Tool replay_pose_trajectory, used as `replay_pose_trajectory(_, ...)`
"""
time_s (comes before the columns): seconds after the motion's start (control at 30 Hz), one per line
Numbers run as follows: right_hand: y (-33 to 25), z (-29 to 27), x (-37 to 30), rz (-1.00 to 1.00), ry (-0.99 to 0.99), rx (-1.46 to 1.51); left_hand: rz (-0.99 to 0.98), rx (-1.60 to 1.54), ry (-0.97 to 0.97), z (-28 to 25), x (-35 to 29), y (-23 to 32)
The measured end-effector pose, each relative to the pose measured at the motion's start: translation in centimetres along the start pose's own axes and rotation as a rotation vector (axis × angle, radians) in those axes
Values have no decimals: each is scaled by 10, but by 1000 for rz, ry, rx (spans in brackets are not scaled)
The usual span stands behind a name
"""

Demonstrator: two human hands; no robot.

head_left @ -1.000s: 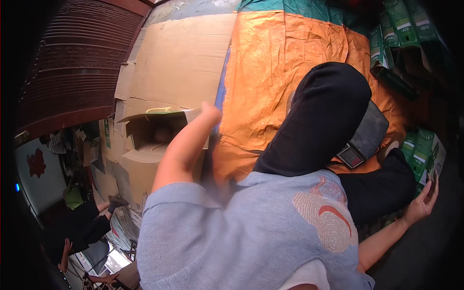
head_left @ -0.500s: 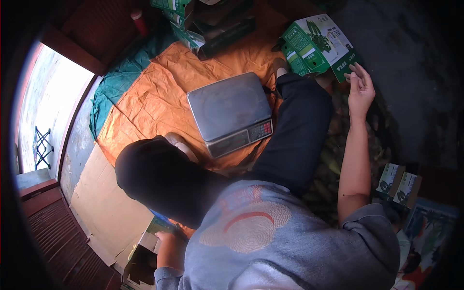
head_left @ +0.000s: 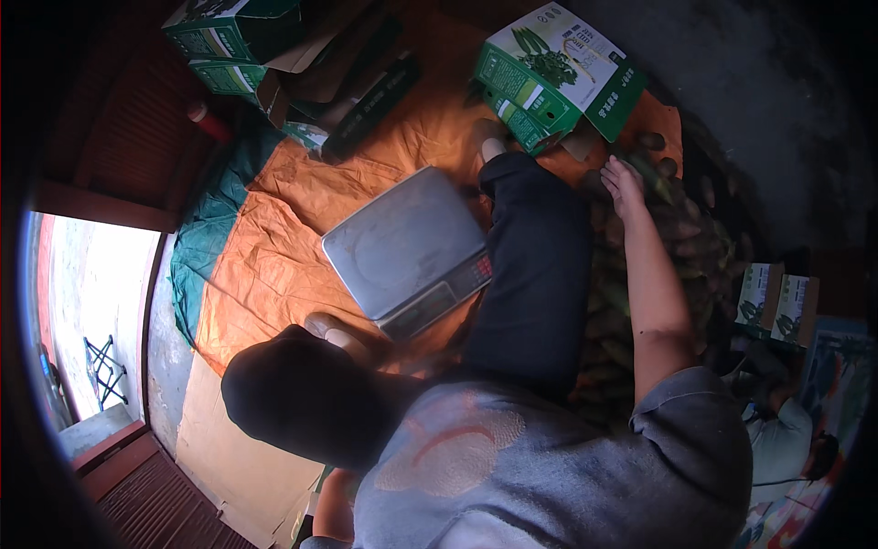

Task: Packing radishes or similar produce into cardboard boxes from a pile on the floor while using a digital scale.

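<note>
My right hand [head_left: 624,186] is stretched out with its fingers extended and nothing in them. It hangs over the near edge of a pile of long brown and green vegetables [head_left: 686,229], too dim to name. Just beyond it stands a green and white printed carton [head_left: 558,69], its green flap [head_left: 615,101] close to my fingertips but apart from them. My left forearm [head_left: 336,503] reaches down beside my bent knee, which hides the left hand. Between my legs a flat-topped digital scale [head_left: 402,242] rests with its pan bare.
Orange and green tarpaulin [head_left: 265,265] covers the floor under the scale. More green cartons [head_left: 265,55], some with raised flaps, stand far left near a red cylinder [head_left: 208,121]. Flattened cardboard [head_left: 242,457] lies at left. Small printed boxes [head_left: 773,302] sit at right, beside another person [head_left: 777,439].
My right hand has drawn back from the carton's flap toward me, over the pile. My left hand has slipped out of sight behind the knee. The whole view has shifted.
</note>
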State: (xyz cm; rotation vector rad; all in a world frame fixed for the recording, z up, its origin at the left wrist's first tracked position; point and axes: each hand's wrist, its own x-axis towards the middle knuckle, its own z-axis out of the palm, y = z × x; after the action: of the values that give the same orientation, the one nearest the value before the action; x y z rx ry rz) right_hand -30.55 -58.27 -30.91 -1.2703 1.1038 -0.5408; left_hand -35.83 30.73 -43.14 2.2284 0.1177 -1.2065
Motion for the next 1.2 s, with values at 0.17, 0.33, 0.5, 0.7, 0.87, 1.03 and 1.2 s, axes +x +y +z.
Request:
replay_pose_trajectory(0.17,9,35,86,182,204,455,46,-363,180,-68,-45,-58)
replay_pose_trajectory(0.33,6,39,138,269,68,716,-139,134,834,-204,-57,1)
replay_pose_trajectory(0.5,-37,40,148,186,280,465,333,-96,1226,-315,-16,165)
replay_pose_trajectory(0.7,-211,99,87,-170,145,59,851,-86,1286,-342,-19,389)
replay_pose_trajectory(0.87,-333,112,48,-564,270,-806,1041,-75,1036,-267,8,463)
replay_pose_trajectory(1.03,-405,104,-26,-1177,416,-1430,1003,26,856,-214,11,445)
replay_pose_trajectory(1.2,-394,120,-102,-1528,-82,-1277,1006,-29,792,-195,9,432)
